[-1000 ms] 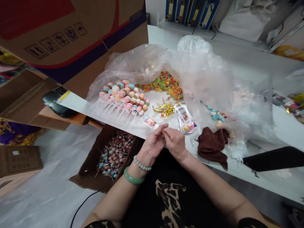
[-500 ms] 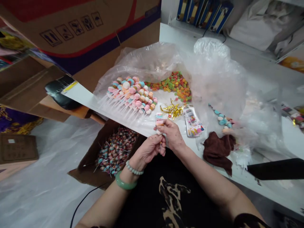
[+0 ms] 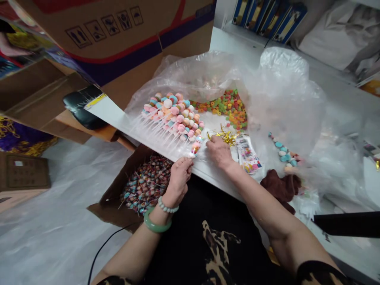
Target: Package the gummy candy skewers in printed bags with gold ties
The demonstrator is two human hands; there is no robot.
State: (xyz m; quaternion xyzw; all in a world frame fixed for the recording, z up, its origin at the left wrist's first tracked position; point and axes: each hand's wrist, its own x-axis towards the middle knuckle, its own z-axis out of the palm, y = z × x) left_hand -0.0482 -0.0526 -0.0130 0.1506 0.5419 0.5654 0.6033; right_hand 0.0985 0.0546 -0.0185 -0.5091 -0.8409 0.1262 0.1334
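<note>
My left hand (image 3: 180, 174) is closed in a pinch on the lower end of a wrapped candy stick (image 3: 195, 147), striped pink, white and orange in a clear wrapper. Its upper end points away from me over the table edge. At the near side of a heap of gold twist ties (image 3: 228, 137), my right hand (image 3: 220, 152) has its fingers pinched, and a gold strand shows at the fingertips. To the left lies a pile of candy skewers (image 3: 175, 116) with white sticks. Printed cards (image 3: 248, 154) are stacked right of my right hand.
Small ring candies (image 3: 236, 109) lie on a plastic sheet behind. Below the table edge, an open carton (image 3: 109, 209) holds many wrapped candies. A large cardboard box (image 3: 127, 75) stands at the back left. A brown cloth (image 3: 279, 186) and more candies (image 3: 283, 152) are on the right.
My hands have come apart. The right hand has left the candy stick and moved forward to the gold twist ties. The left hand keeps the candy stick. The view has shifted slightly.
</note>
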